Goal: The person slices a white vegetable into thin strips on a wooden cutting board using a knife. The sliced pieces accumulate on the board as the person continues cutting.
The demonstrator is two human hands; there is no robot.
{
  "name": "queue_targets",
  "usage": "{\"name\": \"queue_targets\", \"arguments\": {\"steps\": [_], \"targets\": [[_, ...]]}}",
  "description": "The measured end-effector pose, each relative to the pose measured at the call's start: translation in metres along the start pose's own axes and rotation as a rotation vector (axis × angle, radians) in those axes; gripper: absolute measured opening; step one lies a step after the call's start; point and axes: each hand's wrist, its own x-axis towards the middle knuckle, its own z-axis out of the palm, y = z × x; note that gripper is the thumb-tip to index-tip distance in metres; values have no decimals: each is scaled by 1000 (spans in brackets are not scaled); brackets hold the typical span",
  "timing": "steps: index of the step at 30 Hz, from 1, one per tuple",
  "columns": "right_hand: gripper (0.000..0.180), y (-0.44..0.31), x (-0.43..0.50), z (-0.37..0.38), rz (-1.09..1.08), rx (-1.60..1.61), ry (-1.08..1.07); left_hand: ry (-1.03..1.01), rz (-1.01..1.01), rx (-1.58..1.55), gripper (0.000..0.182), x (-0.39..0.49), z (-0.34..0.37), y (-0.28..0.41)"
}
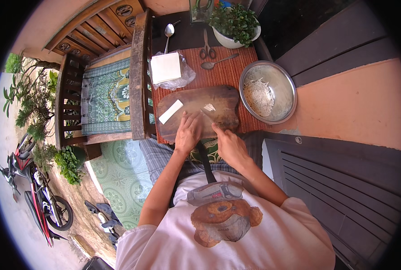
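A dark wooden cutting board [190, 96] lies before me. My left hand [189, 130] rests on its near half, fingers pointing forward and partly blurred; whatever is under them is hidden. In my right hand [230, 143] is a knife [207, 117], its thin blade angled toward the left fingers and its handle mostly covered by the hand. A flat white strip [171, 111] lies on the board's left part. Beyond the blade sits a small bunch of thin cut pieces [209, 107]. To the right, a steel bowl [285, 98] holds many fine pale shreds [259, 96].
A stack of white square sheets [166, 68] rests on a clear plastic bag [188, 76]. Behind the board are a spoon [217, 62], scissors [206, 47], another spoon [169, 32] and a potted plant [234, 25]. A wooden bench [138, 77] borders the left; a wall [348, 104] borders the right.
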Motion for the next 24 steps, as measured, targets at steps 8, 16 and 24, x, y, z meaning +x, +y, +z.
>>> {"name": "queue_targets", "arguments": {"steps": [8, 16, 24], "targets": [[54, -29, 17, -29, 86, 14, -153, -2, 23, 27, 40, -1, 1, -3], [58, -39, 15, -31, 106, 12, -178, 7, 16, 27, 39, 0, 0, 1], [53, -25, 4, -21, 70, 86, -90, 4, -4, 16, 43, -1, 1, 1]]}}
